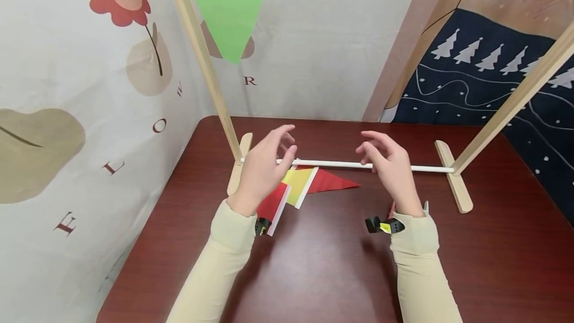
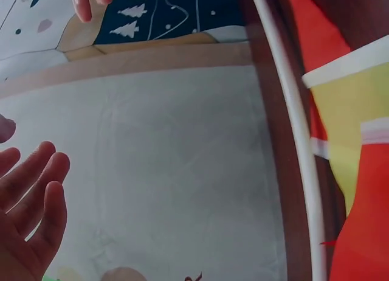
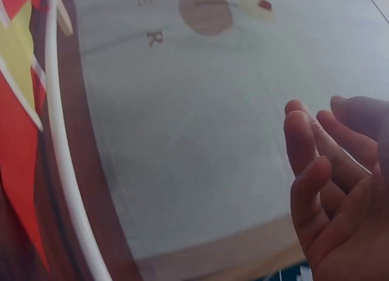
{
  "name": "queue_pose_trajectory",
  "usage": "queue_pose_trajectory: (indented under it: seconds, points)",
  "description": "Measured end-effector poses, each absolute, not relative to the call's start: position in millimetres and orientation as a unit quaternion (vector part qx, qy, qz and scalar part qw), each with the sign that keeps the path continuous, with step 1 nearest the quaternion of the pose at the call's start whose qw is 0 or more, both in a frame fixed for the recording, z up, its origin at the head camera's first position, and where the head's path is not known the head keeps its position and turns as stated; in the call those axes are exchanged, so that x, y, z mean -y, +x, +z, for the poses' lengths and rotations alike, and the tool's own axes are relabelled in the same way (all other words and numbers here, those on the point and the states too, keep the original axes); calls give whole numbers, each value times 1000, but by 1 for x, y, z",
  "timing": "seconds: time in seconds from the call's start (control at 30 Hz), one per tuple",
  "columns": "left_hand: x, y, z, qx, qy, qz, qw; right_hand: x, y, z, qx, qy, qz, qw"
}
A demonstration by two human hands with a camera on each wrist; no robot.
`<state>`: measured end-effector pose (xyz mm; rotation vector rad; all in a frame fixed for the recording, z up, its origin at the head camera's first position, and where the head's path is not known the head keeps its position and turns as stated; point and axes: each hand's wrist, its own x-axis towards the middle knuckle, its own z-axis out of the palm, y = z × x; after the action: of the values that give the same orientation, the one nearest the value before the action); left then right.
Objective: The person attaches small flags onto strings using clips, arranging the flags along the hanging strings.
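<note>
Showing in head view left hand (image 1: 265, 168), right hand (image 1: 391, 168) loosely curled, empty; hiding red pennant (image 1: 275, 204), on table (image 1: 332, 248), partly behind left hand. In left wrist view, cropping yellow pennant (image 2: 343, 111). In right wrist view, cropping second red pennant (image 3: 18, 156).

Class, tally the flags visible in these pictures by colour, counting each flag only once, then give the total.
Red flags: 2
Yellow flag: 1
Green flag: 1
Total: 4
</note>
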<state>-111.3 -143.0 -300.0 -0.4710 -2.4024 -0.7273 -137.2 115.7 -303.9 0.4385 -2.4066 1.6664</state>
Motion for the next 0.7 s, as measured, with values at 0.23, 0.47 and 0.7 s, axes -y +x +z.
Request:
queue_pose_trajectory:
  seconds: [0.23,0.47,0.7]
  points:
    - [122,-115,-330,918,-228,-121,301,-135,-132,-316,798,114,581,112]
    - [117,-116,-353,939,-206,-90,260,-147,-136,-321,788,101,595,121]
    - [108,-119,-359,953,-180,-106,222,-183,-156,-344,790,75,596,124]
